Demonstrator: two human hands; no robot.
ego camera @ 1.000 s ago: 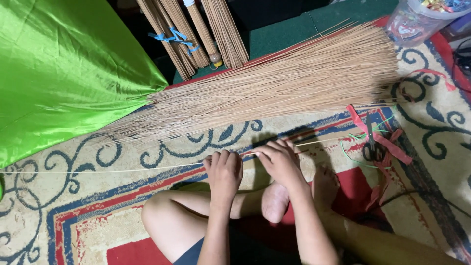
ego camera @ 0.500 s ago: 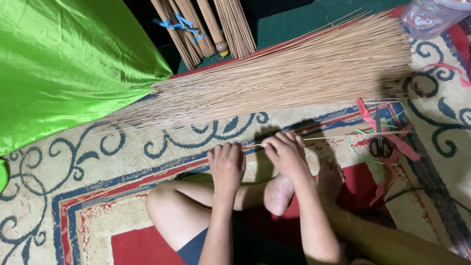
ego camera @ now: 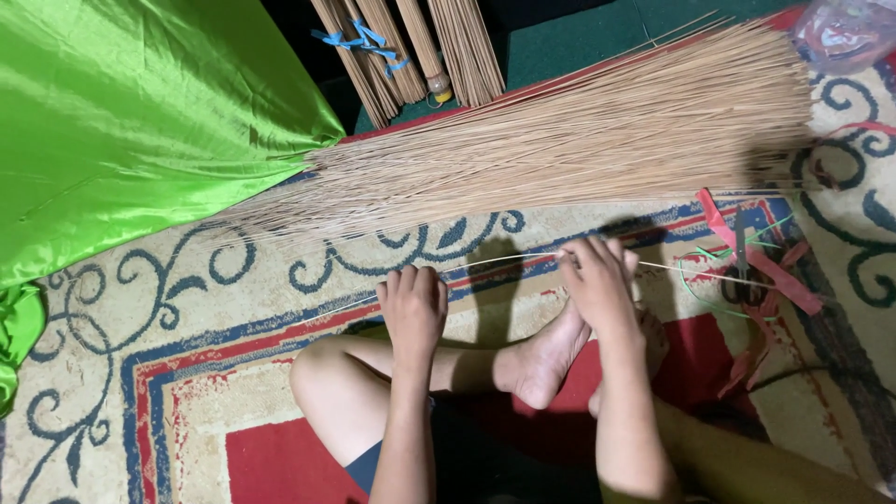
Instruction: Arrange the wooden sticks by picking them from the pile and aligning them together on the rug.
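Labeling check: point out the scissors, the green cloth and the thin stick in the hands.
scissors (ego camera: 742, 271): head view, on the blades near the pivot.
green cloth (ego camera: 131, 121): head view, mid-fabric.
thin stick (ego camera: 495, 260): head view, on the span between the hands.

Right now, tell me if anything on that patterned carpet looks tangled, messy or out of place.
Only the dark-handled scissors: they lie in a loose tangle of red ribbon strips and thin green string beside the right hand. The fanned pile of thin tan sticks lies orderly.

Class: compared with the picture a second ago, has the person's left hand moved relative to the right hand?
Yes. The left hand sits farther from the right hand, drawn leftward along the thin stick.
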